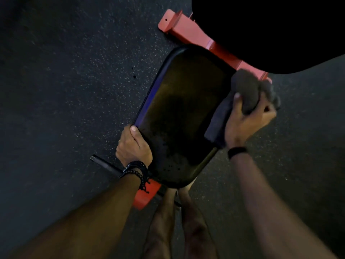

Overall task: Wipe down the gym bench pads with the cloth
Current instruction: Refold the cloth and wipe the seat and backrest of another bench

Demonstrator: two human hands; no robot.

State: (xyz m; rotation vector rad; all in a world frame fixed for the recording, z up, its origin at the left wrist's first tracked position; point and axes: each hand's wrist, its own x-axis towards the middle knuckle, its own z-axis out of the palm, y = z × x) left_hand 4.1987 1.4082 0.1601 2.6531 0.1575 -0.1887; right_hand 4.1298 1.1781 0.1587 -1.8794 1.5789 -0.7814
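A black seat pad [183, 113] of a gym bench lies below me, mounted on a red frame [188, 34]. My left hand [133, 146] grips the pad's near left edge, thumb on top. My right hand [246, 120] holds a bunched dark grey cloth [246, 90] against the pad's right edge, with part of the cloth hanging down the side. A second, larger black pad [270, 30] fills the upper right corner.
Dark speckled rubber floor [65, 81] surrounds the bench. A black bar [106, 165] sticks out to the left under my left wrist. A red frame foot [147, 195] shows below the seat pad, and my bare legs [179, 221] stand just behind it.
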